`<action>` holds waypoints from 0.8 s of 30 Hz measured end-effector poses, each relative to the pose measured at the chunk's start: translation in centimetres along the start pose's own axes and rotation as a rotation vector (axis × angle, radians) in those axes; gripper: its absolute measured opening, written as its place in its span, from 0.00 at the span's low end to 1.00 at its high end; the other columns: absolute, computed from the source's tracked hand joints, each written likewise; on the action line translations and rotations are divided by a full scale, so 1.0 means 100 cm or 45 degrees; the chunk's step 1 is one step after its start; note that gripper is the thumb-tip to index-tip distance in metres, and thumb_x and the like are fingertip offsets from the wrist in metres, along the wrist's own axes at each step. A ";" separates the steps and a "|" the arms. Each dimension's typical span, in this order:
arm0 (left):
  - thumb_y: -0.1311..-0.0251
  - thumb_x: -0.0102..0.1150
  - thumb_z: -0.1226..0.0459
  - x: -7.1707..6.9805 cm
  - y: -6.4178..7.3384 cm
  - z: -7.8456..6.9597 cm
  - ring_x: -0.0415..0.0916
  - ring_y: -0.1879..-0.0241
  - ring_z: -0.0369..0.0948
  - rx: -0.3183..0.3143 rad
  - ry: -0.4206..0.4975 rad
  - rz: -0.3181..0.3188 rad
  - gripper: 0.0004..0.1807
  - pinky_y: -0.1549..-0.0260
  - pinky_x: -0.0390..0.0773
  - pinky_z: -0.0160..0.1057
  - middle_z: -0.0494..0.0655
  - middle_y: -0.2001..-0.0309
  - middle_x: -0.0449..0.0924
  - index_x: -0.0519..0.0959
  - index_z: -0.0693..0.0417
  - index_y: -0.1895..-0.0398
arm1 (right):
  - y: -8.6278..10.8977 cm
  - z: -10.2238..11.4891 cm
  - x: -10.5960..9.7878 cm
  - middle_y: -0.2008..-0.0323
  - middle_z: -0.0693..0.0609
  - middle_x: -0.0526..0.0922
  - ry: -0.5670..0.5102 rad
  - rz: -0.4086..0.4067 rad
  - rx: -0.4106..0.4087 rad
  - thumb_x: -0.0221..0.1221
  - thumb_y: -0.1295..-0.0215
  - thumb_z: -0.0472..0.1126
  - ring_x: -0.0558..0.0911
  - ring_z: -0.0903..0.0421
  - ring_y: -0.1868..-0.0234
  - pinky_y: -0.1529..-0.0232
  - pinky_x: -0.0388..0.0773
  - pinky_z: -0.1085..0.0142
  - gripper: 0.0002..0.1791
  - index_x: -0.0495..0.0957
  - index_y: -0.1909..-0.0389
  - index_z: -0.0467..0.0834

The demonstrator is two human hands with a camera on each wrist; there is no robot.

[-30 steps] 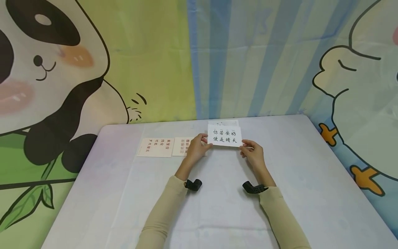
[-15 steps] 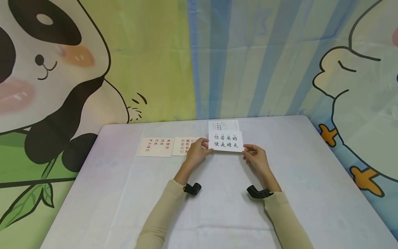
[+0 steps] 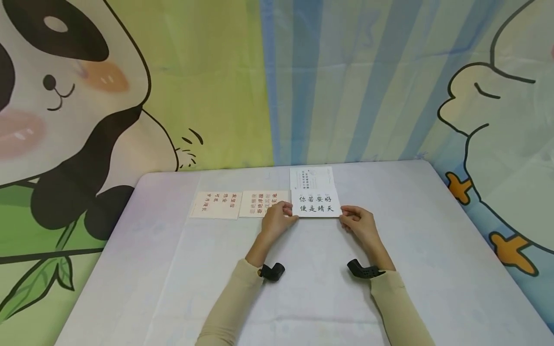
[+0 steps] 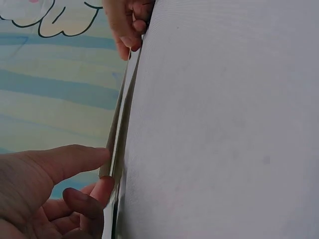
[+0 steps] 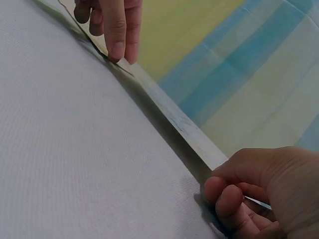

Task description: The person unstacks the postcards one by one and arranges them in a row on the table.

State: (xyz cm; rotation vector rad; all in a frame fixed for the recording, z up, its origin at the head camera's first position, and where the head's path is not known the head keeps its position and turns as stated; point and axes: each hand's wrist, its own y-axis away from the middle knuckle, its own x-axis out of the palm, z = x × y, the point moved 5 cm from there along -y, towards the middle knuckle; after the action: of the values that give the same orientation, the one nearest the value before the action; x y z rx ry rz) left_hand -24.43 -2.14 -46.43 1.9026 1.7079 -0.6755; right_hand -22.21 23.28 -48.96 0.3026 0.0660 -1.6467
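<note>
A white card [image 3: 316, 203] with two rows of black Chinese characters is held level just above the table. My left hand [image 3: 278, 222] pinches its left edge between thumb and fingers; the left wrist view shows this thumb and fingertip at the card's corner [image 4: 108, 162]. The right edge is pinched by my right hand [image 3: 361, 223], also seen close up in the right wrist view. Behind the held card lies another white card [image 3: 311, 177] with small dark print, its near part covered. Left of my left hand, a cream card [image 3: 259, 203] with reddish characters is partly hidden by that hand.
A second cream card [image 3: 215, 205] with reddish characters lies farther left, beside the first. The white-covered table [image 3: 320, 298] ends at a printed cloth backdrop [image 3: 346, 81] with a panda and stripes. Black cameras are strapped to both wrists.
Both hands have brought the white card toward me and lower, nearer the table. More of the white card behind it and of the cream card on the left now shows.
</note>
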 end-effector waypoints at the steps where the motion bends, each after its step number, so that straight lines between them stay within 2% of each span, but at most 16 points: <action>1: 0.47 0.71 0.60 0.000 0.000 -0.001 0.79 0.64 0.41 0.012 0.002 -0.004 0.20 0.68 0.72 0.38 0.42 0.67 0.84 0.80 0.56 0.52 | 0.000 0.001 -0.001 0.65 0.48 0.78 -0.005 0.008 -0.012 0.61 0.38 0.31 0.77 0.63 0.76 0.75 0.74 0.73 0.20 0.75 0.46 0.29; 4: 0.47 0.71 0.61 -0.003 -0.003 -0.006 0.79 0.64 0.42 0.043 0.001 -0.025 0.20 0.68 0.73 0.39 0.43 0.67 0.84 0.80 0.57 0.52 | -0.002 0.004 -0.003 0.65 0.46 0.79 0.012 0.027 -0.055 0.62 0.37 0.32 0.76 0.63 0.77 0.76 0.74 0.73 0.20 0.75 0.46 0.28; 8: 0.47 0.71 0.60 -0.006 -0.004 -0.008 0.79 0.63 0.43 0.037 -0.018 -0.024 0.20 0.68 0.73 0.40 0.43 0.66 0.84 0.81 0.56 0.51 | -0.003 0.007 -0.004 0.65 0.45 0.79 0.038 0.035 -0.074 0.62 0.37 0.33 0.75 0.63 0.77 0.75 0.73 0.73 0.20 0.75 0.47 0.28; 18: 0.48 0.72 0.60 -0.003 0.001 0.001 0.78 0.68 0.39 -0.056 -0.032 0.036 0.18 0.71 0.70 0.37 0.42 0.69 0.83 0.82 0.57 0.55 | 0.001 0.003 -0.001 0.63 0.43 0.79 0.044 0.083 -0.051 0.63 0.37 0.33 0.76 0.64 0.78 0.76 0.74 0.73 0.21 0.75 0.45 0.28; 24: 0.48 0.71 0.61 -0.002 0.001 0.004 0.76 0.69 0.39 -0.056 -0.025 0.048 0.18 0.71 0.70 0.37 0.43 0.69 0.82 0.81 0.58 0.54 | 0.013 0.025 0.003 0.62 0.37 0.78 0.055 0.099 -0.069 0.61 0.37 0.29 0.76 0.62 0.77 0.76 0.75 0.72 0.20 0.74 0.46 0.24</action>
State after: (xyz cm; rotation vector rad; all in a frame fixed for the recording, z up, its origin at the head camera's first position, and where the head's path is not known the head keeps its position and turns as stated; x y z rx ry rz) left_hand -24.36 -2.55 -46.55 1.8871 1.6566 -0.6352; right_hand -21.35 22.29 -46.50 0.2964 0.1297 -1.5588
